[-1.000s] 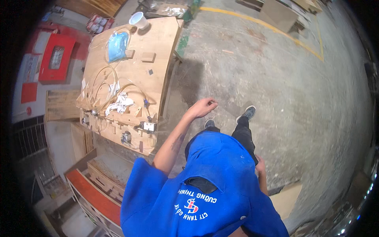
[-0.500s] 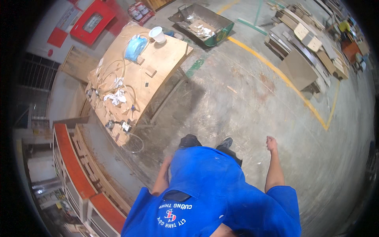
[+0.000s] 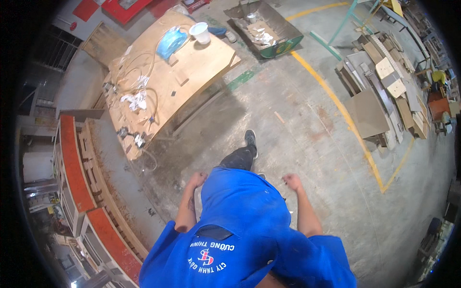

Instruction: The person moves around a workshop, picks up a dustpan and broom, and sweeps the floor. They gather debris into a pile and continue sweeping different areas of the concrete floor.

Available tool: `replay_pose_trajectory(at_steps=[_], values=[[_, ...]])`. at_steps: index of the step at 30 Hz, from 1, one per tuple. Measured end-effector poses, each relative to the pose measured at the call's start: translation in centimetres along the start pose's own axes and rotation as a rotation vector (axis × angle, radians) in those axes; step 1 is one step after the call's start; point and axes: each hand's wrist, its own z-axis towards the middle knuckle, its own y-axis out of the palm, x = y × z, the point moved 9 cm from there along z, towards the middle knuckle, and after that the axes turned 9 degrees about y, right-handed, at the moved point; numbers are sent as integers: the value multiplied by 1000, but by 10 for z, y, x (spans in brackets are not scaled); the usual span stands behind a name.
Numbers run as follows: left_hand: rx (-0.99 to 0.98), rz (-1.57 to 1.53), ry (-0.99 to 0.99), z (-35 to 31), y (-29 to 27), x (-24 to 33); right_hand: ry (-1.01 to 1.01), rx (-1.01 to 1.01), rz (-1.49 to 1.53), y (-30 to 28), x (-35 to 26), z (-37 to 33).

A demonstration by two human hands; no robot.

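My left hand (image 3: 198, 179) hangs beside my body, fingers loosely curled, with nothing seen in it. On the other side, my right hand (image 3: 292, 182) is held in front of my hip, its fingers also curled in and no object showing. Neither hand touches anything. Nearest to the left hand is a wooden worktable (image 3: 204, 62), out of reach ahead on the left. On it lie a blue plastic bag (image 3: 171, 42), a white bucket (image 3: 200, 33), crumpled white rags (image 3: 135, 100), a coiled hose (image 3: 152, 65) and spray guns (image 3: 139, 140). One shoe (image 3: 250, 138) is forward on the concrete floor.
Left of me runs a low structure with orange-red tops (image 3: 77, 168). A green-ended metal trough (image 3: 283, 47) with scraps stands beyond the table. Stacked boards (image 3: 367, 113) lie at the right behind a yellow floor line (image 3: 331, 93). A green metal frame (image 3: 326, 45) stands near them.
I have stepped forward, one foot now well ahead. My right hand has swung inward toward my body; my left hand has come into fuller view. The table and trough sit higher in the picture.
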Motion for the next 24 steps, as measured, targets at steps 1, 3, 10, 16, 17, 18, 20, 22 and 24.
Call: replay_pose_trajectory(at_steps=[1,3,10,16,17,18,20,22,24], values=[[-28,-27,0,20,-3,10,-51,-38,-4,13,-1,-7],[-116,-48,39,58,-11,36,-22,32,-23,18,10,-25],[-364,409,372,196,-49,151,507,259,314,-47,52,-88],[-141,-52,399,323,-93,211,609,519,620,-136,-11,-59],[-80,-87,432,337,-102,217,486,480,651,-149,-38,-42],[-74,-98,404,350,-106,219,432,480,647,-162,-61,-27],[-48,-103,369,369,-115,219,335,427,578,-186,-107,7],[-70,-84,300,378,-117,210,337,348,420,-204,-141,41],[-37,-57,295,377,-123,202,191,229,335,-220,-177,79]])
